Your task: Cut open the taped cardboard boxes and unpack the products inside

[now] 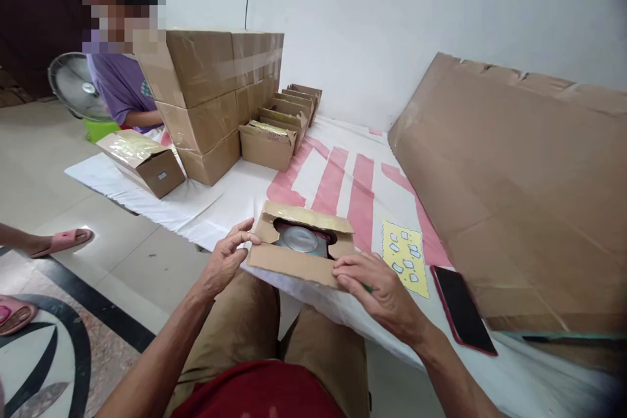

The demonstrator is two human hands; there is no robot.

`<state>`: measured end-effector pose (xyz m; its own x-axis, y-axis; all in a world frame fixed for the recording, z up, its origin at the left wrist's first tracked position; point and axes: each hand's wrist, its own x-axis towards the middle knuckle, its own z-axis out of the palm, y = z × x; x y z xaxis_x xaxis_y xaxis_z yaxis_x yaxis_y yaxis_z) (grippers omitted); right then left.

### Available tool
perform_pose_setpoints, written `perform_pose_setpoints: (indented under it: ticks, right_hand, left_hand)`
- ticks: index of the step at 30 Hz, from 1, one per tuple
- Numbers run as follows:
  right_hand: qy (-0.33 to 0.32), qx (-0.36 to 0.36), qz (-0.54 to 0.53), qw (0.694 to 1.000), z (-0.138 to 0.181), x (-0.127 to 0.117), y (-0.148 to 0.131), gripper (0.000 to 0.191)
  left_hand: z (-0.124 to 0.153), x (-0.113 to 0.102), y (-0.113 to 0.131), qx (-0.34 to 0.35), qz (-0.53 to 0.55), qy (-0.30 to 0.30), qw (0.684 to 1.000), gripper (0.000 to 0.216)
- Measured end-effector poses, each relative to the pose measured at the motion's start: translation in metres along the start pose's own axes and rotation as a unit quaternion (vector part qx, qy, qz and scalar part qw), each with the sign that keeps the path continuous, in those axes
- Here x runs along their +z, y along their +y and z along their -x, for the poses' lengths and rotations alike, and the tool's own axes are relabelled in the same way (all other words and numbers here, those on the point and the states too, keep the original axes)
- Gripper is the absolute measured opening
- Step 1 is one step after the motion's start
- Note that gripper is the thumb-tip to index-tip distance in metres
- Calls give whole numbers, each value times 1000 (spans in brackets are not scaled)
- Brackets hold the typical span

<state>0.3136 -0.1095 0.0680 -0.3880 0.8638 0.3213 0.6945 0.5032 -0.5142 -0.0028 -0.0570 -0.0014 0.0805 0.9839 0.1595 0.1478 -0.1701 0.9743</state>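
Shirt [264, 392], two hands [226, 262] [379, 284] on one carton [294, 264]

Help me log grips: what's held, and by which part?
Right hand: the box, by its near flap's right end, and possibly something green. Left hand: touching the box's left end.

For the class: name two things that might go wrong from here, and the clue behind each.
The open box sits at the near edge of the table, so it might slip off if the left hand or right hand tugs it. The phone lies near the right forearm, so a sideways move might nudge it.
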Motion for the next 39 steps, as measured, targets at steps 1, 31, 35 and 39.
perform_pose_setpoints:
  ticks: [1, 31, 35, 39]
  right_hand:
    - [-9, -19, 37, 999, 2, 2, -2, 30]
    - [-339, 26, 206, 918, -123, 53, 18, 65]
    - [-216, 45, 101, 970, -111, 44, 16, 71]
    - [-43, 59, -46, 996, -105, 18, 9, 72]
  left_hand:
    - [2, -5, 2, 11, -14, -4, 1000, 21]
    - [13, 42, -8, 177, -349, 113, 913, 65]
    - [10, 50, -11, 157, -320, 123, 926, 68]
    - [2, 42, -3, 123, -306, 92, 940, 70]
